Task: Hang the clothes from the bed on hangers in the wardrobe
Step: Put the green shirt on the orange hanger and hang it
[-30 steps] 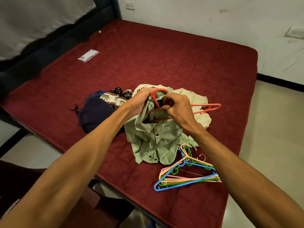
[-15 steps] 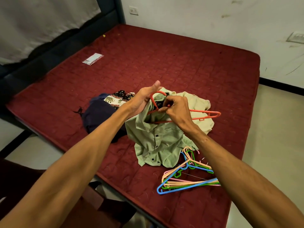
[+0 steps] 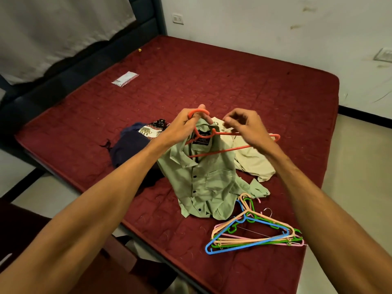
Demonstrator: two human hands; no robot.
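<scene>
My left hand (image 3: 182,129) grips the hook of a red hanger (image 3: 212,154) together with the collar of a pale green shirt (image 3: 203,181), lifted off the bed. The hanger's left arm is inside the collar; its right arm sticks out to the right. My right hand (image 3: 244,129) hovers over that right arm with loosely curled fingers and nothing in it. A beige garment (image 3: 254,164) lies behind the shirt. To the left lie a navy garment (image 3: 129,145) and an elephant-print cloth (image 3: 147,130).
A pile of several coloured hangers (image 3: 254,232) lies near the front edge of the red mattress (image 3: 233,81). A small packet (image 3: 125,79) sits at the far left by the dark headboard (image 3: 63,77). Tiled floor (image 3: 360,187) lies to the right.
My left hand has moved up to the hanger's hook and raised shirt and hanger. My right hand has let go of the collar and moved right.
</scene>
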